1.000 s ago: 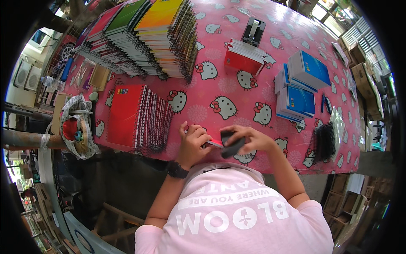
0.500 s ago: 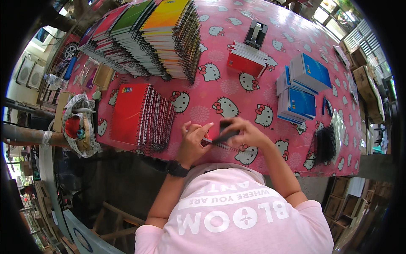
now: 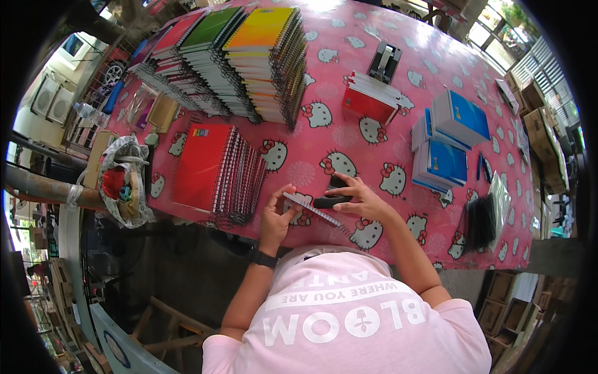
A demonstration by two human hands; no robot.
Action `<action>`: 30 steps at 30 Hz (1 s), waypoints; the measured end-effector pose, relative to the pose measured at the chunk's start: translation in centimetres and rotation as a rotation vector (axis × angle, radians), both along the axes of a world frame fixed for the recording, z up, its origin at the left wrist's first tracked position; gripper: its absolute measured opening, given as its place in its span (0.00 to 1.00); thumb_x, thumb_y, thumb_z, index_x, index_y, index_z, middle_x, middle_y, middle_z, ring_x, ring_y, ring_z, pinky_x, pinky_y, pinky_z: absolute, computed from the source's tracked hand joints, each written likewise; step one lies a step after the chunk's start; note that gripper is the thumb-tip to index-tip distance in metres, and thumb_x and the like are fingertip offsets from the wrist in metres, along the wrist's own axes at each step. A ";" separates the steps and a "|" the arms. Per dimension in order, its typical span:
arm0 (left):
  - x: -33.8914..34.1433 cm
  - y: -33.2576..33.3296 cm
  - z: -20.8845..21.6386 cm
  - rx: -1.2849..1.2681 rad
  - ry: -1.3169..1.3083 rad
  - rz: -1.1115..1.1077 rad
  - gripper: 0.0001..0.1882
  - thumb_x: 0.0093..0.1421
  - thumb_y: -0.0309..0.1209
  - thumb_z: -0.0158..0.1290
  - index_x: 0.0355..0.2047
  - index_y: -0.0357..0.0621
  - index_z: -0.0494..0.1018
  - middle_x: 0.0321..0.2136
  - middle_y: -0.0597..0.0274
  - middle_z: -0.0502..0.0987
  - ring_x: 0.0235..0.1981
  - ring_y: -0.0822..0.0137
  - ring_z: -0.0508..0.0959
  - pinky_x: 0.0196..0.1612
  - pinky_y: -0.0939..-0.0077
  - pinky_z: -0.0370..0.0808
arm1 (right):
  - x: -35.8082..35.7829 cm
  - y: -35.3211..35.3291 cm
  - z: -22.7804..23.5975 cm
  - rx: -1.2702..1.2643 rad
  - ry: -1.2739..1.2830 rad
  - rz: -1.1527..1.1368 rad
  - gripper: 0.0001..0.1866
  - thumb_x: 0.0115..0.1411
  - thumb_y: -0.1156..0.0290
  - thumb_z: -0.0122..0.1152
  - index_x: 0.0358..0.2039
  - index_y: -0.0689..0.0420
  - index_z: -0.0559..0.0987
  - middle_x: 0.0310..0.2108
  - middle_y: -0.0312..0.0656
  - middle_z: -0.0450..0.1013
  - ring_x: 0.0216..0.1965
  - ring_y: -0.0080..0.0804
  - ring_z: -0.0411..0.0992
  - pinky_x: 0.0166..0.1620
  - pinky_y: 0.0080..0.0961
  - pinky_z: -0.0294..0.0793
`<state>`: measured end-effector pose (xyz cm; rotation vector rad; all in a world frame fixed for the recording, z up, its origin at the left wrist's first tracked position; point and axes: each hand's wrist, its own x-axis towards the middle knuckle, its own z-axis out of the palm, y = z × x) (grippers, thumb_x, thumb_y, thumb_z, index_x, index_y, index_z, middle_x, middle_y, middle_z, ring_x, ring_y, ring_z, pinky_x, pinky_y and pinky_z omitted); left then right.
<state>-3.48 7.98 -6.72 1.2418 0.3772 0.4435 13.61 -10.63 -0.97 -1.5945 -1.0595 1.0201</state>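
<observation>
Has lowered the black piece [image 3: 327, 201] since half a second ago, from tipped up between the hands to lying nearly level just above the near edge of the pink table [image 3: 349, 134]. Has kept both hands close together at that edge, barely shifting them otherwise.

Pinches the near end of a thin spiral-edged strip [image 3: 311, 209] with the left hand [image 3: 277, 215], fingers curled and pressed together on it. Clamps the black piece with the right hand [image 3: 364, 198], thumb beneath and fingers laid over the top, right where it meets the strip. Cannot say for sure whether that strip is a slim notebook seen edge-on or a loose wire binding; too small and foreshortened here.

Seems to be mid-step in fitting or sliding the black piece along the strip's spine, with neither end yet let go. Calls next, by the look of it, for steady hold on the left end and a straight, even run by the right, keeping the piece lined up with the coils so as not to snag.

Works just right of a fanned stack of red spiral notebooks [image 3: 215, 171], well apart from the blue books [image 3: 445, 163] and the bundle of black coils [image 3: 481, 221] farther right.
</observation>
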 end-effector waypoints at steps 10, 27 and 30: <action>-0.4 -0.1 -0.4 -0.120 0.095 0.036 0.15 0.58 0.19 0.53 0.46 0.40 0.74 0.41 0.66 0.78 0.42 0.76 0.76 0.46 0.82 0.72 | 0.1 1.7 0.9 0.126 0.398 0.095 0.22 0.53 0.55 0.64 0.47 0.49 0.81 0.62 0.53 0.59 0.58 0.48 0.61 0.61 0.39 0.56; 0.4 -0.3 2.9 0.014 0.022 0.002 0.11 0.58 0.22 0.56 0.42 0.41 0.77 0.33 0.69 0.78 0.34 0.81 0.75 0.38 0.87 0.71 | -1.7 4.0 3.2 0.159 -0.736 -0.275 0.27 0.46 0.67 0.71 0.49 0.52 0.74 0.57 0.48 0.62 0.59 0.47 0.58 0.54 0.41 0.64; 1.3 -1.0 6.3 0.015 -0.046 0.003 0.10 0.56 0.22 0.58 0.39 0.39 0.76 0.32 0.67 0.79 0.33 0.80 0.75 0.36 0.86 0.72 | -4.0 4.3 5.5 0.273 -0.442 -0.286 0.20 0.49 0.73 0.68 0.44 0.57 0.75 0.45 0.45 0.70 0.47 0.40 0.69 0.45 0.31 0.71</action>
